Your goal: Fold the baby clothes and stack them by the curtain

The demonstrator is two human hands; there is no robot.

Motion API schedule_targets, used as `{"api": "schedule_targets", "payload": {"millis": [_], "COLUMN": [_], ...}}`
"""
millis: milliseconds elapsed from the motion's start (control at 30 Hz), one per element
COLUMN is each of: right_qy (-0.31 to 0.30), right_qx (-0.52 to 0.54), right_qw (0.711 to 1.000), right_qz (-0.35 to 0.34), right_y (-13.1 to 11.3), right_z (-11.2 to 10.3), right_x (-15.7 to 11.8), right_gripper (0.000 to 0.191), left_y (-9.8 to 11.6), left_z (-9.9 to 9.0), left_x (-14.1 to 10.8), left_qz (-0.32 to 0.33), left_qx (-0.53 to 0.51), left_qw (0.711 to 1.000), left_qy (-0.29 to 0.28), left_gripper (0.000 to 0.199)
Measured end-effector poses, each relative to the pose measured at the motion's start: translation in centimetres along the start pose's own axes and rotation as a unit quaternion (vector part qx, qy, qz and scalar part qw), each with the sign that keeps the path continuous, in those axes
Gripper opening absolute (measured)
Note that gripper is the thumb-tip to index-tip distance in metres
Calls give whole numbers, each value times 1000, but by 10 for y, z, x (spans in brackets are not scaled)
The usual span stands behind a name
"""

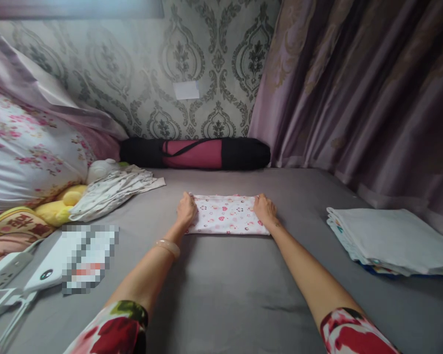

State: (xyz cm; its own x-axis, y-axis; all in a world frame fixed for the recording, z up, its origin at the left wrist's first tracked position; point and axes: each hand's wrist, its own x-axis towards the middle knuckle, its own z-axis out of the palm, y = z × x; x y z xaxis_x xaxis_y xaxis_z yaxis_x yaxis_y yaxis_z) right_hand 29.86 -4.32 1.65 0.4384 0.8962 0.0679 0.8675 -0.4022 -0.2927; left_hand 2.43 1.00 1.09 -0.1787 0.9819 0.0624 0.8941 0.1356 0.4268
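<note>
I have both hands on a patterned cloth, white with small pink and red prints, in the middle of the grey bed. The left hand is closed on the cloth's left side near the far corner; the right hand grips the matching spot on the right. The cloth spans the gap between them as a neat, flat rectangle, though I can't tell whether its far edge is lifted off the sheet.

My reading is that this is a folding or straightening step — the edges being squared up. The next move, as I judge it, calls for even tension and level hands, so that the layers line up without creasing.

The one container I can make out is a long black and maroon bag lying along the wall at the far side. It looks closed, and I can't see what is in it. Well off to the right, a stack of folded cloths rests directly on the bed — no tray or basket under it that I can see. A crumpled cloth lies on the left, beside a yellow plush toy.
</note>
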Motion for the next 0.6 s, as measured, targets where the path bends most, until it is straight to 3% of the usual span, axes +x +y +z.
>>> {"api": "schedule_targets", "payload": {"millis": [200, 367, 500, 600], "right_qy": [6, -26, -70, -18], "right_qx": [25, 45, 55, 19], "right_qw": [999, 997, 996, 1000], "right_qz": [46, 60, 23, -1], "right_y": [1, 3, 9, 1], "right_z": [1, -4, -13, -18], "right_x": [4, 11, 11, -3], "right_gripper": [37, 39, 42, 42], "left_y": [1, -4, -13, -11], "left_z": [1, -4, -14, -16], "left_x": [3, 17, 11, -8], "left_qz": [-18, -43, -14, 59], "left_qx": [9, -27, -31, -6], "left_qw": [1000, 998, 999, 997], "left_qy": [-2, -25, 9, 52], "left_gripper": [31, 30, 32, 30]}}
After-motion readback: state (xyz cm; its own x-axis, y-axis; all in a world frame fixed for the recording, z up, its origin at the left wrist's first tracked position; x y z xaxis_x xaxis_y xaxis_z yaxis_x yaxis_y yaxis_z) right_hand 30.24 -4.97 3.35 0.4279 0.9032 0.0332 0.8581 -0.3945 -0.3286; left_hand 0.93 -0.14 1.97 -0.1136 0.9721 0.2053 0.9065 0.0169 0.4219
